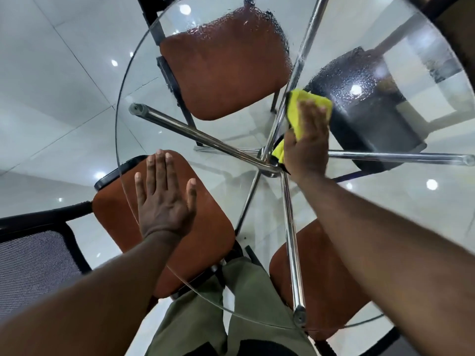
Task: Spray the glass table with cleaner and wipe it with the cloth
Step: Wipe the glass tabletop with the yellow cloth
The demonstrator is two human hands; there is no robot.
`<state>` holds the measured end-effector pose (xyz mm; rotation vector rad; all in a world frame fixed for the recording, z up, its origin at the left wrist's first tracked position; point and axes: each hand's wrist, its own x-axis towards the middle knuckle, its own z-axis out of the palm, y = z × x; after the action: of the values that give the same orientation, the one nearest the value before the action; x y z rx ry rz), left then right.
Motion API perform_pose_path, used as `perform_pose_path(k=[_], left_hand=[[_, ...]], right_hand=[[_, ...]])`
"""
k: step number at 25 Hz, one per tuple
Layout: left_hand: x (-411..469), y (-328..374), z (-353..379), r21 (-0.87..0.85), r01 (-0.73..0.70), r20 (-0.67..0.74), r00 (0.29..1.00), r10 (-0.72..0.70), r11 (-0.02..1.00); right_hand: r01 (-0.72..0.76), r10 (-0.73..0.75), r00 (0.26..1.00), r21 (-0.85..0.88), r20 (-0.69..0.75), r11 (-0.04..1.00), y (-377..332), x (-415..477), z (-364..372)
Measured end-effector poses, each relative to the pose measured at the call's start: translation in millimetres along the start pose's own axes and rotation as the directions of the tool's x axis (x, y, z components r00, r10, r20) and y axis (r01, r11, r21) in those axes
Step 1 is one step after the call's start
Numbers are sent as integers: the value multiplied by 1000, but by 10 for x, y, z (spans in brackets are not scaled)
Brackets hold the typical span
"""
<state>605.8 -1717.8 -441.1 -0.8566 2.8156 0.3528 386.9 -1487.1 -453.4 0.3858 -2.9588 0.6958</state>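
Observation:
The round glass table [133, 80] fills the view, with chrome legs meeting at a hub under its middle. Droplets of cleaner bead on the far part of the glass [231, 24]. My right hand [307, 140] lies flat near the centre, pressing a yellow cloth [299, 104] onto the glass; the cloth sticks out past the fingertips and beside the thumb. My left hand [164, 199] rests palm down on the near left of the glass, fingers spread, holding nothing. No spray bottle is in view.
Orange-seated chairs show through the glass at the far side [223, 70], near left [205, 227] and near right [326, 283]. A black chair seat [365, 116] is at the far right. A mesh chair back [33, 263] stands at left. The floor is pale tile.

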Motion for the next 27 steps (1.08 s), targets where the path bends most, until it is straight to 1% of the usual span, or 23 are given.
perform_pose_path(k=[1, 2, 3, 4, 5, 6, 7, 8, 9, 10, 11, 12, 13, 14, 16, 17, 18, 19, 20, 21, 22, 24, 27], left_hand=[[-5, 2, -12, -3, 0, 6, 1000, 0, 1000], [-7, 2, -21, -4, 2, 7, 1000, -2, 1000], [-6, 1, -23, -7, 4, 3, 1000, -4, 1000], [-4, -2, -16, -8, 4, -7, 1000, -4, 1000], [3, -11, -8, -3, 4, -16, 1000, -4, 1000], [-4, -16, 3, 7, 3, -18, 1000, -3, 1000], [-9, -23, 13, 13, 4, -22, 1000, -4, 1000], [-8, -26, 16, 13, 5, -29, 1000, -5, 1000], [-17, -20, -4, 5, 3, -28, 1000, -3, 1000], [-33, -20, -30, -12, -11, -17, 1000, 11, 1000], [-34, -21, -49, -46, -37, 3, 999, 37, 998], [-34, -44, -71, -76, -62, 25, 998, 64, 995], [-53, -105, -104, -93, -83, 40, 995, 87, 992], [-99, -190, -136, -92, -97, 39, 994, 101, 991], [-293, -367, -169, -90, -75, 20, 997, 77, 993], [-421, -432, -176, -119, -33, 23, 999, 36, 992], [-566, -483, -197, -176, 18, 31, 999, -13, 984], [-697, -498, -218, -251, 66, 41, 997, -58, 966], [-806, -517, -202, -341, 119, 58, 993, -105, 932], [-881, -528, -177, -437, 180, 87, 984, -158, 881], [-901, -542, -161, -540, 240, 124, 971, -206, 807], [-846, -548, -157, -738, 378, 219, 917, -332, 558], [-835, -539, -200, -850, 502, 409, 819, -402, 159]], right_hand=[[-110, 108, 992, -27, -71, 994, -116, -112, 85], [16, -17, 1000, -45, -18, 999, -223, -253, 132], [326, -324, 936, 7, 139, 945, -269, -369, 124], [600, -607, 741, 121, 288, 791, -244, -338, 102], [737, -760, 565, 216, 321, 640, -195, -161, 93], [756, -781, 548, 222, 299, 616, -157, 16, 101], [650, -670, 698, 168, 253, 741, -142, 165, 131], [425, -443, 881, 134, 167, 895, -149, 261, 130], [175, -183, 981, 106, 66, 979, -179, 233, 116], [-1, 2, 1000, 85, -12, 996, -217, 86, 156], [-53, 57, 996, 67, -62, 996, -274, -122, 177], [36, -33, 998, 65, -46, 997, -342, -335, 151], [251, -256, 966, 97, 35, 963, -392, -530, 111], [521, -545, 824, 172, 153, 836, -381, -677, 69], [855, -888, 346, 287, 302, 431, -234, -604, -58], [882, -907, 290, 283, 305, 377, -125, -484, -63], [828, -849, 456, 221, 269, 515, -27, -390, -30], [632, -653, 735, 164, 182, 758, 54, -339, -12], [331, -340, 938, 117, 69, 937, 88, -357, -3], [107, -104, 994, 87, -40, 990, 50, -430, 43], [12, -4, 992, 67, -122, 998, -48, -511, 107], [69, -57, 989, 92, -134, 993, -355, -555, 220], [230, -244, 969, 235, 34, 944, -1133, -540, 421]])
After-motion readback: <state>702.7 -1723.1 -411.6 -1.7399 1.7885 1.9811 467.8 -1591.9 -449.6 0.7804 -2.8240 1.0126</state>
